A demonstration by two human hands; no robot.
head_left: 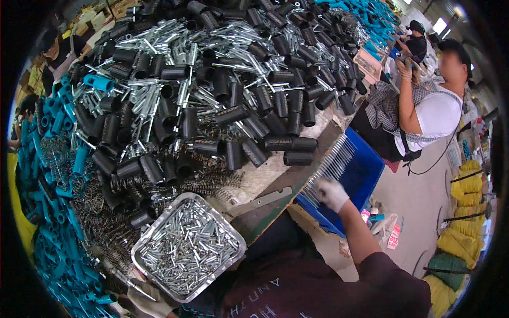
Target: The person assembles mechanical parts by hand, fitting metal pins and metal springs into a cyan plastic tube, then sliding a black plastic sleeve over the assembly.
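My left hand point(147, 301), in a pale glove at the lower left, is closed around a slim shiny metal rod point(139, 288). Beside it stands a square steel tray point(239, 248) filled with small metal pins point(185, 246). My right hand point(332, 195), also gloved, is at the near side of a blue plastic crate point(366, 177). Its fingers are curled against a row of slim metal rods point(331, 164) lined up along the crate's table-side edge. Whatever those fingertips grip is hidden.
Black ribbed tubes point(233, 153) and loose metal rods point(154, 42) heap the table. Springs point(212, 183) lie near the tray, teal plastic parts point(58, 238) at left. A flat metal bar point(273, 197) rests by the table edge. A co-worker point(435, 111) sits beyond the crate; yellow sacks point(461, 233) stand right.
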